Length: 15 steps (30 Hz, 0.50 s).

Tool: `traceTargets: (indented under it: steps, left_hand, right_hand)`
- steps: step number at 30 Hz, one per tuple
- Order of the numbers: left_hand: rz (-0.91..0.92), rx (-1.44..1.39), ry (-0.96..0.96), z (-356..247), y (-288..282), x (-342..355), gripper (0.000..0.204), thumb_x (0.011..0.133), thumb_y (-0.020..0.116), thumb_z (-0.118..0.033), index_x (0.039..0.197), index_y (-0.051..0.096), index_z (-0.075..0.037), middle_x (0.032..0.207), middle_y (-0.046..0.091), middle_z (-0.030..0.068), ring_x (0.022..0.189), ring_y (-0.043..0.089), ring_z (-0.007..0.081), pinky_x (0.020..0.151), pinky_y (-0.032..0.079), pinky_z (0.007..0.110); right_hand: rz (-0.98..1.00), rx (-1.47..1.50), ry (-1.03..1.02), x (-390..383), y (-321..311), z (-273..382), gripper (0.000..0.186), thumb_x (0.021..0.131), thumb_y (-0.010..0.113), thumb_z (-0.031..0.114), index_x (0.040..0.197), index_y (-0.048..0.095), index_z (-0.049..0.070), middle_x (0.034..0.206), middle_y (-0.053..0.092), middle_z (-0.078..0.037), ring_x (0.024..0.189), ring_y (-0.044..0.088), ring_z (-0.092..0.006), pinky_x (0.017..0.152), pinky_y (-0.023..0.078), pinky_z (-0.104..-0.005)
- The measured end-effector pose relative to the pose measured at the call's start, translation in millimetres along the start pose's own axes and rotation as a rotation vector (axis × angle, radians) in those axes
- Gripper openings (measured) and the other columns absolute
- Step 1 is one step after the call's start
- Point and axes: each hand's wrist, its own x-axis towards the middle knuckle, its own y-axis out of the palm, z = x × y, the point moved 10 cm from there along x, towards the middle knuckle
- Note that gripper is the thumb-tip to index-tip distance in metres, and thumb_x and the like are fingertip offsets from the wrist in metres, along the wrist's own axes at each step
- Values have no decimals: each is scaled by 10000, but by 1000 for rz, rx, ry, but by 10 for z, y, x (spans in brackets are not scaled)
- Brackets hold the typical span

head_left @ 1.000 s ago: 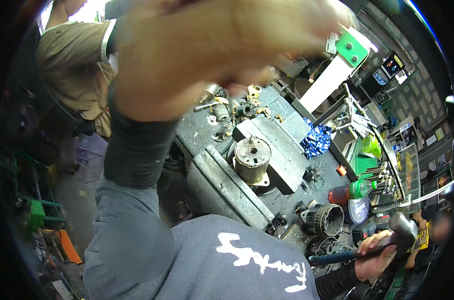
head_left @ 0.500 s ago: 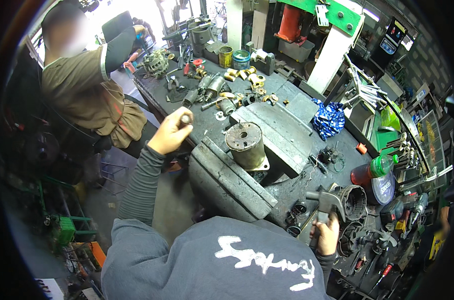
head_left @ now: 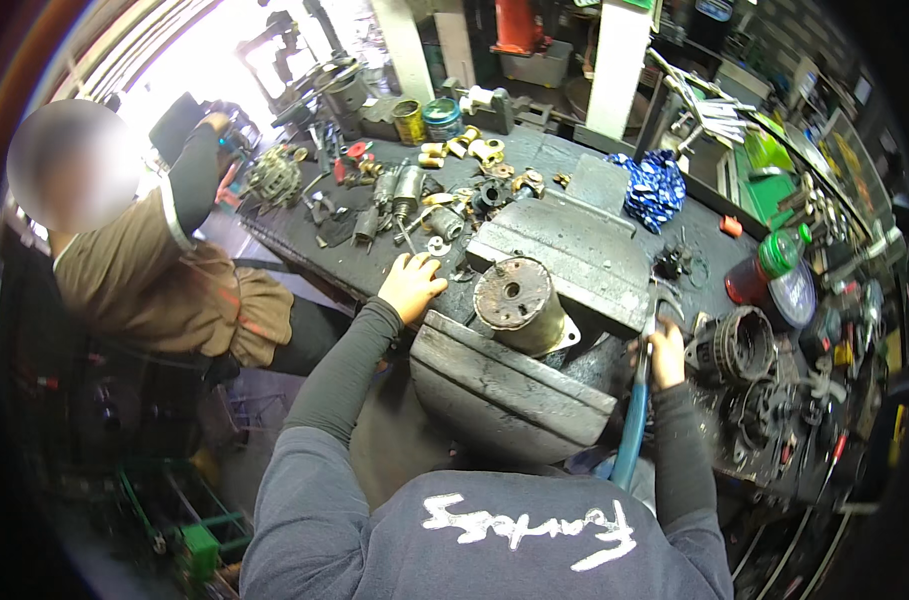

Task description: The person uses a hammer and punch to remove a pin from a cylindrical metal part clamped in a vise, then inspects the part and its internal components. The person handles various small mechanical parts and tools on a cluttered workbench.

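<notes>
My left hand [head_left: 411,285] is at the bench's near edge, fingers apart and slightly bent, just left of a rusty metal cylinder [head_left: 514,300] with a flange at its lower end. The cylinder stands upright between the grey jaws of a large vise, the far jaw [head_left: 564,255] and the near jaw [head_left: 504,385]. Small metal parts [head_left: 436,225] lie beyond my left fingers. My right hand [head_left: 662,352] is closed on the blue handle [head_left: 634,420] of a hammer, right of the vise. Its steel head [head_left: 664,305] points away from me.
A person [head_left: 164,280] in a brown top works at the left. The dark bench [head_left: 324,240] holds an alternator [head_left: 272,178], brass bushings, cans, blue patterned cloth [head_left: 657,190] and a red-liquid bottle [head_left: 749,275]. Open housings [head_left: 739,345] and tools crowd the right; a white post [head_left: 614,70] rises behind.
My left hand has moved rightward to the bench's edge and its fingers have spread from a pinch. My right hand with the hammer has moved up beside the vise.
</notes>
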Motion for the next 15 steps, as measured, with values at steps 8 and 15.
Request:
traceTargets:
  steps: [8,15]
  left_hand:
    - [-18,-530,-106,24,402,-5,224,811,578,-142,1028,627,-115,1165,527,138,1045,530,312,854,451,357]
    - [-207,-828,-179,131,342,-300,325,763,572,24,1085,546,-1,1157,527,193,1088,524,368,943,424,375]
  right_hand:
    - [-246,264,-152,277,37,-97,499,836,525,136,1300,433,-22,814,606,-39,526,467,-44,464,371,-202]
    - [-315,222,-394,-1070,-28,129,378,851,451,58,1220,468,-22,1086,589,-175,993,603,-270,857,500,-399]
